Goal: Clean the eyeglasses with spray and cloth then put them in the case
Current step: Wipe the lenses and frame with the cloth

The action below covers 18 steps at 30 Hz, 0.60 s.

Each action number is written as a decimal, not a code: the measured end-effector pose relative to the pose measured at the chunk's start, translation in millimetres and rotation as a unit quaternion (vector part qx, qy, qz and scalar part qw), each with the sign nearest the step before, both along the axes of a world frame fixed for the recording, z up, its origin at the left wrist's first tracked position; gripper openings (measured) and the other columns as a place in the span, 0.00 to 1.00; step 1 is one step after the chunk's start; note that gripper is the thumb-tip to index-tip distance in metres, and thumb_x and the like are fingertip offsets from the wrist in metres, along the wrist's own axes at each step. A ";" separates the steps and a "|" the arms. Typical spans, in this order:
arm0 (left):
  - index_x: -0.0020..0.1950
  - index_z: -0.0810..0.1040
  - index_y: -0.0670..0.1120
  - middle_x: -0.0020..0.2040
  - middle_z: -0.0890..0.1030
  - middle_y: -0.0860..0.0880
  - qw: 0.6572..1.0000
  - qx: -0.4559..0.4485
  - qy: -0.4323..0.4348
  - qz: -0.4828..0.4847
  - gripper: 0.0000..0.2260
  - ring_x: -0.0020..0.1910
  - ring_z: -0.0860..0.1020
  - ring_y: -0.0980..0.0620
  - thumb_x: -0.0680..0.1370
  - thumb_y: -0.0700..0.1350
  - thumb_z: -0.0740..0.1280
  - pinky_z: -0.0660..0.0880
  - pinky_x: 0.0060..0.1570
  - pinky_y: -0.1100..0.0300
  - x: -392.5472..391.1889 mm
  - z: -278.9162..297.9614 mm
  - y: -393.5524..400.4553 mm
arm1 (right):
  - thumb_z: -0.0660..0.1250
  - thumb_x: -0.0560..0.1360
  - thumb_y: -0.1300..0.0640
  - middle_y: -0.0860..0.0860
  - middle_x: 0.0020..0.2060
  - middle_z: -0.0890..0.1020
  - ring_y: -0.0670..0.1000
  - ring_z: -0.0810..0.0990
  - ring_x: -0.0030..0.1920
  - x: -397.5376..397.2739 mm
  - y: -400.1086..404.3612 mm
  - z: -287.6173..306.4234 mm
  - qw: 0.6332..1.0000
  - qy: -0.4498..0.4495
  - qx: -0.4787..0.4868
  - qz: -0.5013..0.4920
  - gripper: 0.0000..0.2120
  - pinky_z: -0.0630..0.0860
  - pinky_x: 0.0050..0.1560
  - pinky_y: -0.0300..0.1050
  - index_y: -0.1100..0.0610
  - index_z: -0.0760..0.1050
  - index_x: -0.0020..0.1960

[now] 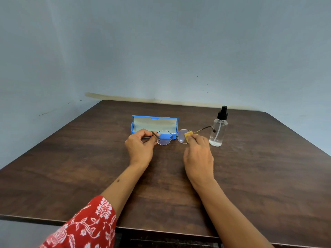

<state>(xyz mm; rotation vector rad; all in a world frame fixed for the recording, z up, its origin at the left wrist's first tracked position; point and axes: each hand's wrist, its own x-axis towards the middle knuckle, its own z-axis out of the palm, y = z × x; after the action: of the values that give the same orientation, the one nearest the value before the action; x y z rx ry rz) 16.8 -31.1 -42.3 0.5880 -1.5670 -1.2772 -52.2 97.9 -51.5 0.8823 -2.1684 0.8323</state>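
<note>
At the lower left a red sleeve (84, 228) with a white floral print covers the person's left upper arm, and the bare forearm reaches forward over the dark wood-grain tabletop (71, 167). The left hand (139, 147) has its fingers (155, 136) curled and pinched on the left temple arm of the glasses (172, 137), at the outer edge of the left lens. Just behind that hand an open blue case (155, 125) lies on the tabletop, its lid standing up and showing a pale lining. The glasses, round with a thin metal frame, are held between the two hands in front of the case, their right temple arm sticking out toward the bottle. The right hand (198, 154) pinches a small yellow cloth (189, 136) against the right lens, fingers closed on the cloth. Whether the glasses touch the tabletop cannot be told. Farthest right, a clear spray bottle (218, 128) with a black pump top stands upright on the tabletop, near the right hand, with a little liquid in the bottom.
</note>
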 end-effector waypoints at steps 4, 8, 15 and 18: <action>0.32 0.78 0.44 0.37 0.83 0.48 1.000 0.006 0.001 0.001 0.09 0.38 0.83 0.52 0.69 0.34 0.74 0.81 0.44 0.53 1.6 -0.4 -1.9 | 0.71 0.60 0.72 0.54 0.46 0.82 0.57 0.81 0.46 1.8 -2.2 -3.1 0.998 0.021 0.035 0.044 0.19 0.77 0.32 0.41 0.63 0.81 0.51; 0.29 0.77 0.48 0.32 0.82 0.57 1.000 0.016 -0.003 0.002 0.14 0.34 0.82 0.57 0.69 0.32 0.73 0.82 0.44 0.51 1.4 -0.5 -3.8 | 0.66 0.65 0.72 0.57 0.50 0.81 0.60 0.78 0.53 0.3 1.1 0.4 0.999 -0.047 0.011 0.002 0.16 0.78 0.38 0.48 0.65 0.80 0.52; 0.31 0.78 0.47 0.35 0.83 0.50 1.000 0.000 -0.011 0.006 0.11 0.36 0.83 0.53 0.68 0.35 0.74 0.82 0.44 0.49 0.9 -1.8 -3.2 | 0.70 0.61 0.72 0.55 0.47 0.82 0.58 0.81 0.47 3.3 -1.9 -2.8 0.997 0.015 0.049 0.056 0.18 0.77 0.31 0.44 0.64 0.81 0.51; 0.33 0.79 0.43 0.35 0.83 0.51 1.000 0.010 -0.010 0.005 0.08 0.36 0.83 0.54 0.68 0.33 0.73 0.82 0.44 0.49 0.7 -1.3 -2.2 | 0.70 0.61 0.73 0.56 0.46 0.82 0.60 0.80 0.46 0.9 1.0 0.4 1.000 -0.003 0.021 0.017 0.16 0.77 0.31 0.44 0.65 0.81 0.48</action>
<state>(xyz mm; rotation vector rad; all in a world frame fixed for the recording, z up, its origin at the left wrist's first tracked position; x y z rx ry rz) 17.5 -33.3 -43.6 0.6226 -1.5661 -1.2848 -51.3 98.9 -51.1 0.9424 -2.1881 0.8094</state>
